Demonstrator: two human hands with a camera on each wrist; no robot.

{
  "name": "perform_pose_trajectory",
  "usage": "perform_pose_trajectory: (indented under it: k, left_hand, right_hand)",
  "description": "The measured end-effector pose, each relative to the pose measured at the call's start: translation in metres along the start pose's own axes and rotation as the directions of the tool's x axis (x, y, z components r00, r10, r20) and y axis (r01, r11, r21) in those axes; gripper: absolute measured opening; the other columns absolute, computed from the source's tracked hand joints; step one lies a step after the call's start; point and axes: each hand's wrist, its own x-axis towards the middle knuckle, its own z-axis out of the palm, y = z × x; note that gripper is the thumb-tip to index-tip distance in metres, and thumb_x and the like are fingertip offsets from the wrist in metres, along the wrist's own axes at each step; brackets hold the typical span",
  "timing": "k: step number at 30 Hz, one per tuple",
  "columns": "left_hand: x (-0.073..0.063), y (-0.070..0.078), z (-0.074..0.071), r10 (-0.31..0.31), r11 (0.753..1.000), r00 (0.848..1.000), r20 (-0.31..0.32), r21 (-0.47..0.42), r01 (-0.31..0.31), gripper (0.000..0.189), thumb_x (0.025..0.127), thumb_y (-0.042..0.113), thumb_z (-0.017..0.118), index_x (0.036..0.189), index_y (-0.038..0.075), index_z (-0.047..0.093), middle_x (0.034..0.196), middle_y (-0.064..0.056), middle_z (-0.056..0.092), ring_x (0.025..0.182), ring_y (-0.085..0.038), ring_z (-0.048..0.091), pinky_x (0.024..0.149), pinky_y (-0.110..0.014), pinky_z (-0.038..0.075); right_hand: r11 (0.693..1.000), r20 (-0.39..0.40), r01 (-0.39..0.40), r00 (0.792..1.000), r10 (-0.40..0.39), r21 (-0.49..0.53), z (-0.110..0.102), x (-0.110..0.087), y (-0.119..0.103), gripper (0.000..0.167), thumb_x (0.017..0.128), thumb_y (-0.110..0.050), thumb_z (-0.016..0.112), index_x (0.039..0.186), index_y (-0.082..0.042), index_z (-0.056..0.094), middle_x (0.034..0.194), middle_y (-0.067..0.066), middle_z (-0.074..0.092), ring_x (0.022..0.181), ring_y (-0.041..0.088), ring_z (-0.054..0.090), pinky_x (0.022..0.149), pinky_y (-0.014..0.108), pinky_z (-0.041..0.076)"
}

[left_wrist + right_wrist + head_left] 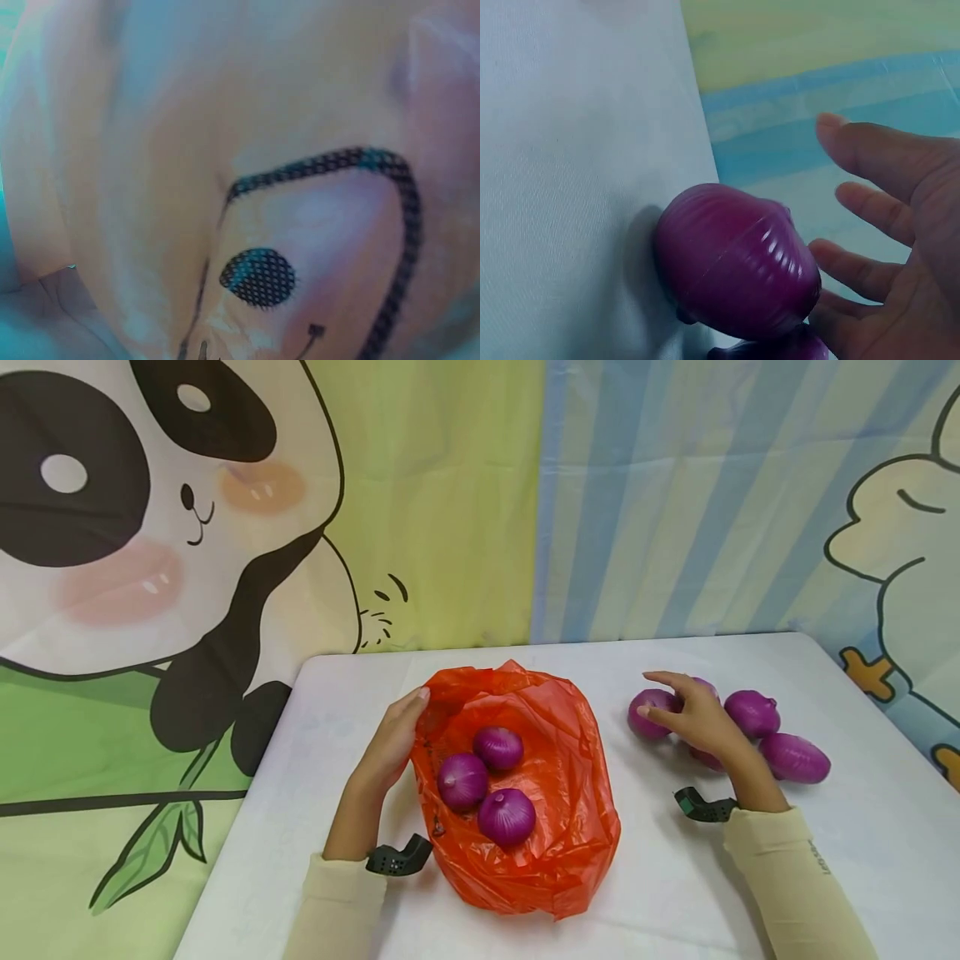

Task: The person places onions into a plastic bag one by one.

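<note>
Poised with right hand (705,718) spread wide, empty, near a glossy, rounded purple onion (651,698) on the white table (645,877), at nine o'clock (well apart from left hand (393,739), with unclear grip, beside a red plastic bag (573,760)).

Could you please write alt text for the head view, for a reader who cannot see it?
A person's left grip holds the left edge of an open red plastic bag with three purple onions inside, on a white table. The right grip, thumb and fingers apart, is at a cluster of loose onions beyond the bag's right side. Behind is a cartoon backdrop.
</note>
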Motion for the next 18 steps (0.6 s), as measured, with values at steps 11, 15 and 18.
perform_pose_trajectory:
  k: [11,15,18]
  left_hand:
    - [0.0004,0.0008,0.0022,0.003,1.0,1.0,0.001,0.002,-0.003,0.047,0.106,0.034,0.035,0.138,0.001,0.049,0.13,-0.016,0.054,0.119,-0.027,0.051,0.104,-0.041,0.04]
    - [-0.0001,0.0008,0.0018,0.0,1.0,1.0,0.0,0.004,0.0,0.048,0.106,0.035,0.035,0.139,0.002,0.049,0.131,-0.016,0.054,0.12,-0.028,0.05,0.104,-0.042,0.04]
    - [-0.0002,0.0005,0.0013,-0.001,1.0,1.0,-0.003,-0.001,0.001,0.049,0.106,0.035,0.035,0.139,0.001,0.048,0.131,-0.017,0.053,0.121,-0.028,0.05,0.104,-0.043,0.04]
  right_hand:
    - [0.991,0.104,0.018,0.995,-0.004,-0.133,0.0055,0.0026,0.0055,0.069,0.086,-0.025,0.077,0.143,-0.003,0.045,0.143,0.026,0.042,0.127,0.046,0.04,0.098,0.066,0.035]
    - [0.983,0.142,0.007,0.99,0.02,-0.184,0.0067,0.003,0.0036,0.068,0.085,-0.022,0.077,0.142,-0.002,0.046,0.143,0.027,0.04,0.127,0.048,0.039,0.097,0.067,0.035]
    - [0.977,0.169,0.003,0.985,0.034,-0.213,0.0069,0.003,0.0033,0.068,0.085,-0.023,0.077,0.143,-0.002,0.046,0.144,0.028,0.037,0.128,0.049,0.038,0.096,0.068,0.035]
